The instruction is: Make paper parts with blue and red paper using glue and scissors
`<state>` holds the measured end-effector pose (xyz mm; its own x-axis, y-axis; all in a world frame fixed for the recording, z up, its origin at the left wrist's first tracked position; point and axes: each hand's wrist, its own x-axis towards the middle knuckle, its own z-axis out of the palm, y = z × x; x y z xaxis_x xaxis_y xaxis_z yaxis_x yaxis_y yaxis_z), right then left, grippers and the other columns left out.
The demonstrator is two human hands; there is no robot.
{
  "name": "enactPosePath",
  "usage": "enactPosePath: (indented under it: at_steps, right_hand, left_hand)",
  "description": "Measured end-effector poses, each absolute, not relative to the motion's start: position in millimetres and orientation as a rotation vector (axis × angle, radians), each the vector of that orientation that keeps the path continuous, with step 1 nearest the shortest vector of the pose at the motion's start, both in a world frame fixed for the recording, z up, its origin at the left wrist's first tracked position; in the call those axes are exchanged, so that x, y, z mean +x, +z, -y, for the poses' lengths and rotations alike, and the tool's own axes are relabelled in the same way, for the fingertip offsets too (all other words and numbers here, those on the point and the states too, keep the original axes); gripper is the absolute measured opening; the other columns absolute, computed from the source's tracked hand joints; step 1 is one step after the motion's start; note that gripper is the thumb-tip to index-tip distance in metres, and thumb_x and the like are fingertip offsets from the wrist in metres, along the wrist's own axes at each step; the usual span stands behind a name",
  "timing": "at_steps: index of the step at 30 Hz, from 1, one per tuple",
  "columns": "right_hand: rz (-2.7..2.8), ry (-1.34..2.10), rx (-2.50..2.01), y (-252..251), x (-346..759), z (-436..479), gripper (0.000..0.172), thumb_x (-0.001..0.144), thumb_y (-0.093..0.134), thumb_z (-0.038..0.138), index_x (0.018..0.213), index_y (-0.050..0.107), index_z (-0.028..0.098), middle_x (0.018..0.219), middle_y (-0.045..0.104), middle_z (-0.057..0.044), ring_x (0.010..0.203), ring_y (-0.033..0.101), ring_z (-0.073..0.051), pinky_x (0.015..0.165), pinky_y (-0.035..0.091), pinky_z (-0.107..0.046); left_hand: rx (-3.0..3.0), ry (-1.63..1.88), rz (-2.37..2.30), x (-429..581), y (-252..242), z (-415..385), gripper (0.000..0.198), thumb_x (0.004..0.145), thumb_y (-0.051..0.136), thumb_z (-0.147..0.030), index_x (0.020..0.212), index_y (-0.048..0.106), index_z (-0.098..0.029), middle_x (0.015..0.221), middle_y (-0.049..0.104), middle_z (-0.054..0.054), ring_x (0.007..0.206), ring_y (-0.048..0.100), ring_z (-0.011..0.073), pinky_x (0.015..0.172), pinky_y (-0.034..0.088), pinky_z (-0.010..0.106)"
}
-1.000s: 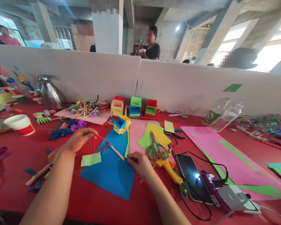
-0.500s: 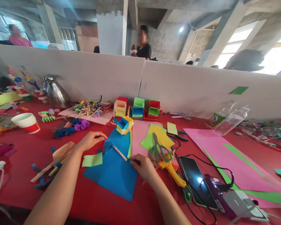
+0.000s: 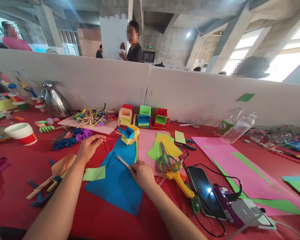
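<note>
My left hand pinches a thin red paper strip, bent into an angular loop, above the table. In my right hand is the near end of a pale wooden stick, its fingers closed round it. At the stick's far end there is a folded blue paper loop; whether the two are joined I cannot tell. Both lie over a blue paper sheet. A light green paper piece rests on that sheet's left edge. Just beyond stands a blue and yellow folded paper box.
Scissors and a yellow glue gun lie right of my right hand, beside a phone and cables. Several paper boxes line the white partition. A paper cup and steel jug stand left.
My left hand has drawn the red strip up and left, away from the blue loop. My right hand has closed further over the stick's near end. The view has shifted slightly right.
</note>
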<state>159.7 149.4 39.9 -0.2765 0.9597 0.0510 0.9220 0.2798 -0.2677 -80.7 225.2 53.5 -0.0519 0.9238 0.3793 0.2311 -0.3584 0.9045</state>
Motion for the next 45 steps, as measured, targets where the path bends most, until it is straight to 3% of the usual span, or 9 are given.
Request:
enactPosePath:
  at_steps: [3,8,12,17,23,32,45]
  right_hand:
    - [2.324,0.283,-1.723,41,157,-160,0.019,0.082,0.049,0.022,0.087,0.067,0.019,0.087,0.063,-0.008,0.085,0.058,-0.020,0.066,0.042,-0.026]
    - [2.102,0.310,-1.645,54,182,-173,0.028,0.085,0.042,0.022,0.104,0.062,0.017,0.093,0.062,-0.006,0.073,0.058,-0.013,0.066,0.043,-0.023]
    - [1.756,0.593,-1.386,57,211,-171,0.026,0.080,0.049,0.027,0.097,0.065,0.015,0.082,0.064,-0.005,0.068,0.056,-0.014,0.062,0.044,-0.023]
    - [1.748,0.748,-1.443,40,217,-165,0.024,0.075,0.053,0.023,0.094,0.067,0.015,0.076,0.065,-0.003,0.063,0.055,-0.013,0.058,0.042,-0.023]
    - [2.083,0.502,-1.613,34,204,-156,0.017,0.074,0.052,0.013,0.078,0.067,0.019,0.075,0.065,-0.003,0.072,0.057,-0.015,0.063,0.038,-0.022]
    - [2.470,0.263,-1.701,41,189,-145,0.012,0.081,0.049,0.015,0.085,0.060,0.016,0.085,0.063,-0.006,0.080,0.056,-0.017,0.063,0.036,-0.024]
    - [2.689,0.042,-1.746,37,171,-150,0.017,0.083,0.046,0.007,0.086,0.062,0.010,0.085,0.063,-0.014,0.081,0.057,-0.023,0.066,0.039,-0.029]
  left_hand:
    - [1.446,1.607,-1.134,-67,55,-219,0.032,0.071,0.061,-0.040,0.091,0.064,-0.015,0.080,0.069,0.005,0.079,0.063,0.0190,0.076,0.047,0.029]
    - [1.507,1.321,-1.045,-16,66,-191,0.023,0.074,0.060,-0.038,0.084,0.066,-0.018,0.077,0.068,0.002,0.076,0.062,0.0167,0.071,0.049,0.026]
    - [1.467,1.075,-1.050,20,69,-177,0.025,0.075,0.057,-0.039,0.089,0.066,-0.020,0.074,0.065,0.001,0.074,0.060,0.0169,0.062,0.052,0.026]
    - [1.485,0.929,-1.030,36,63,-176,0.028,0.075,0.055,-0.040,0.089,0.067,-0.019,0.070,0.062,0.001,0.070,0.058,0.0156,0.061,0.053,0.027]
    - [1.758,0.728,-1.022,33,62,-172,0.021,0.077,0.053,-0.033,0.084,0.068,-0.021,0.077,0.066,0.001,0.074,0.058,0.0157,0.066,0.046,0.023]
    - [1.876,0.552,-0.993,14,64,-166,0.020,0.077,0.053,-0.030,0.087,0.070,-0.027,0.086,0.069,-0.001,0.080,0.060,0.0165,0.069,0.043,0.022]
    - [1.879,0.546,-0.983,16,65,-166,0.020,0.075,0.053,-0.028,0.085,0.071,-0.026,0.083,0.069,-0.001,0.078,0.060,0.0165,0.069,0.043,0.022]
